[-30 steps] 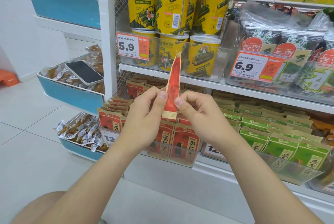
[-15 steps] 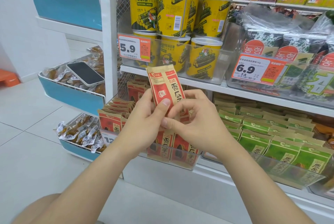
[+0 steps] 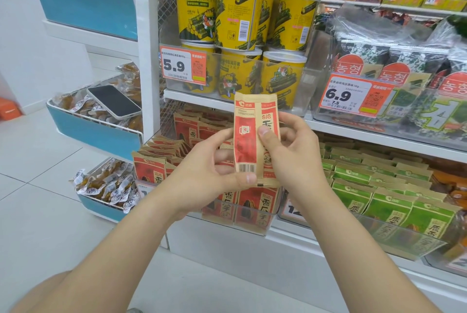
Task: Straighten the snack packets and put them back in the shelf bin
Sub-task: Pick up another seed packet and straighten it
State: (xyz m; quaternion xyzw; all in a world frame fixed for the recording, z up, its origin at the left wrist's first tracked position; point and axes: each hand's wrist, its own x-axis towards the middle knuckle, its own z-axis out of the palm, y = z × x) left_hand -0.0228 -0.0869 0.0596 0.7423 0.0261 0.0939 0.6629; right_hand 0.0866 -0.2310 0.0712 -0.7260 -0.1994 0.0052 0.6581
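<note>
A red and tan snack packet (image 3: 249, 135) stands upright in front of the shelf, its printed face and barcode turned toward me. My left hand (image 3: 209, 168) pinches its lower left edge, thumb across the bottom near the barcode. My right hand (image 3: 293, 153) grips its right side, thumb pressed on the middle of the face. Below and behind the hands, a clear shelf bin (image 3: 252, 221) holds several matching red packets (image 3: 151, 168) standing in rows, some leaning unevenly.
Green packets (image 3: 389, 201) fill the bin to the right. Yellow tubs (image 3: 237, 11) and seaweed bags (image 3: 404, 64) sit on the shelf above, behind price tags. A phone (image 3: 113, 101) lies on snacks in a blue-fronted basket at left. White tiled floor lies below.
The packet turned from edge-on to face-on, then straightened upright. Both hands shifted their hold, the left thumb sliding down to the packet's bottom edge.
</note>
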